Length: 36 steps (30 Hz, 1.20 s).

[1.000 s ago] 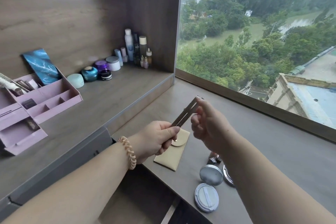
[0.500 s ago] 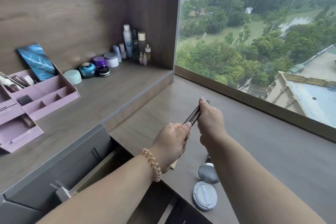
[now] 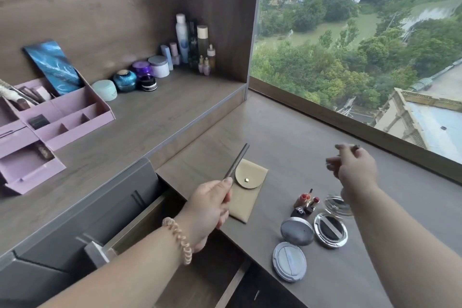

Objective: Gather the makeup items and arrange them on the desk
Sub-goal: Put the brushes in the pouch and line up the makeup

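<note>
Dark pencil (image 3: pixel 237 160): gripped in the curled left hand (image 3: pixel 210 204), near the beige pouch (image 3: pixel 246 191).
Right hand (image 3: pixel 355 167): pinches a small blurred piece (image 3: pixel 351 147).
Desk (image 3: pixel 287 137): brown wood; compacts (image 3: pixel 289 261) lie on it, window (image 3: pixel 350 45) behind.
Change: both hands met on the pencil before; now they are apart.

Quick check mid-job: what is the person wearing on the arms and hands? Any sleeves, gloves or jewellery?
No sleeves or gloves show anywhere in the frame. The left hand has a peach spiral coil band round its wrist. The right hand has nothing on its wrist. Its nails look dark, though they are blurred. No rings or watch show.
</note>
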### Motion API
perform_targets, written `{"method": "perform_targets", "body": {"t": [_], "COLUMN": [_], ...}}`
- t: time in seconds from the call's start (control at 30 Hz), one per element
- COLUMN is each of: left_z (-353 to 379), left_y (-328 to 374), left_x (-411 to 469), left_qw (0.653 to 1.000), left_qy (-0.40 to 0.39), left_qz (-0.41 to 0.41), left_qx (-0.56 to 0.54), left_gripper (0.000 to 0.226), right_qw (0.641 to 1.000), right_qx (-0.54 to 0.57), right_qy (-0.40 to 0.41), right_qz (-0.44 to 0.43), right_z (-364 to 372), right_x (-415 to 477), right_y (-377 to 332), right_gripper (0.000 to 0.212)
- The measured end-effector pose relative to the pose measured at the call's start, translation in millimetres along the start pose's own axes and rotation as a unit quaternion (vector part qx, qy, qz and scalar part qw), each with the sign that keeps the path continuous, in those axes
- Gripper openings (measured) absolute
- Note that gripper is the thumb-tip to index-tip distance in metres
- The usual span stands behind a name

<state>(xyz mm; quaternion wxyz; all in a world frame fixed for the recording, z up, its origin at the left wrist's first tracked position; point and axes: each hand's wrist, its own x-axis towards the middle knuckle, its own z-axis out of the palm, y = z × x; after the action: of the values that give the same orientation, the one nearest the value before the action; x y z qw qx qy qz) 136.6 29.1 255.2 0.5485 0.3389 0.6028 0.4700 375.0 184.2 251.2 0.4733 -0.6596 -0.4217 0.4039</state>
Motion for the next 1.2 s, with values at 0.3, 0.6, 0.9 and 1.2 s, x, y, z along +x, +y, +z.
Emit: {"method": "perform_targets", "body": {"t": [0.3,0.6,0.9,1.2], "left_z": [11.1,12.6,18.4,32.9], "left_y": [-9.5,-21.1,-16.3,-17.4], "left_x": [28.6,29.2,26.2,33.7], "left_qw": [0.999,0.998,0.999,0.987], "left_qy": [-0.018,-0.009,-0.026,-0.059], "left_qz": [-0.018,-0.044,-0.023,0.048], "left_qx": [0.043,0.052,0.038,0.143], "left_gripper": [0.035,0.032,0.035,0.040], "right_qw": [0.655,0.515,0.704,0.937], "right_qx": [-0.635,-0.774,-0.649,0.004], "right_qy": [-0.252,-0.301,-0.197,-0.321], "right_qz": [-0.323,-0.215,-0.211,0.134], "right_z": [81.5,100.0,91.8,78.5], "right_x": [-80.0,-84.3,-77.9,-65.2], "right_y": [64.4,81.3,51.8,-1.2], "right_gripper": [0.033,0.044,0.018,0.050]}}
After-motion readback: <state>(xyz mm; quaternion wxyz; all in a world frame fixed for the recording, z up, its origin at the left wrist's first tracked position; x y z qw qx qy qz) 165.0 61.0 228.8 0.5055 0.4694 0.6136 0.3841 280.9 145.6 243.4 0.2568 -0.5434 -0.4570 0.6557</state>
